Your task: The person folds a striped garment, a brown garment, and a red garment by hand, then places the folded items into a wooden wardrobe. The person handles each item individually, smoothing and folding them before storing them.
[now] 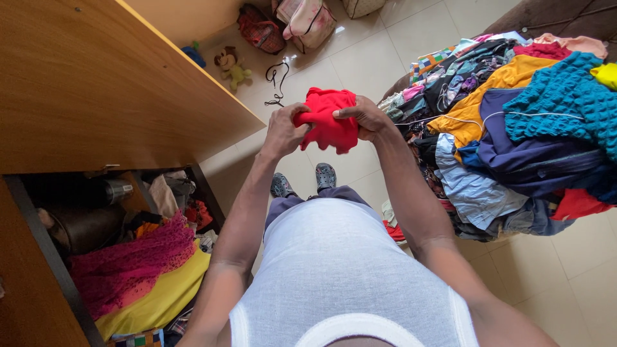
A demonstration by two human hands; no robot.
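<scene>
Both hands were up in front of the chest, and between them sat the red garment (328, 122), bunched into a compact wad. The left hand (283, 132) clamped its fingers into the cloth's left edge, at about nine o'clock of the bundle. The right hand (366, 117) pinched the top right corner, near two o'clock, thumb laid over the fabric. Held that high and clear of the body, the cloth hung free of everything below, which judging by the grip let both hands work its folds.

At three o'clock of the hands rose the heap of mixed clothes (514, 128), close by the right forearm. Down at eight o'clock stood the open wooden cupboard (96, 83), with a pink-and-yellow cloth (138, 276) stuffed inside. At eleven o'clock a small stuffed toy (230, 66) lay on the tiled floor (366, 58).
</scene>
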